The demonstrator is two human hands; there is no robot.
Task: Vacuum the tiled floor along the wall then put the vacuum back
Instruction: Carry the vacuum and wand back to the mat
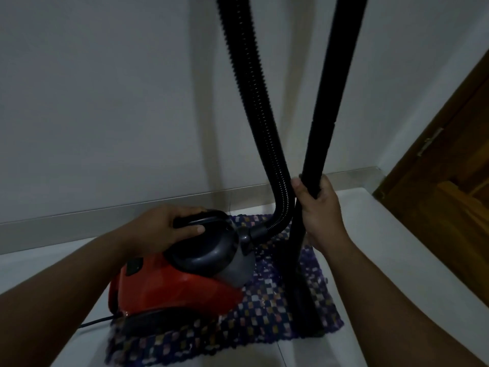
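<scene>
A red canister vacuum (169,290) with a grey-black top sits on a checkered purple mat (267,308) close to the white wall. My left hand (169,229) is closed around the vacuum's black carry handle (209,215). My right hand (321,207) grips the black rigid wand (325,123), which stands nearly upright with its lower end on the mat. The ribbed black hose (254,102) rises from the vacuum's front and leaves the top of the view.
The white tiled floor (391,260) surrounds the mat. A grey skirting (105,221) runs along the wall's base. A brown wooden door (449,181) stands at the right. A black power cord (98,321) trails left from the vacuum.
</scene>
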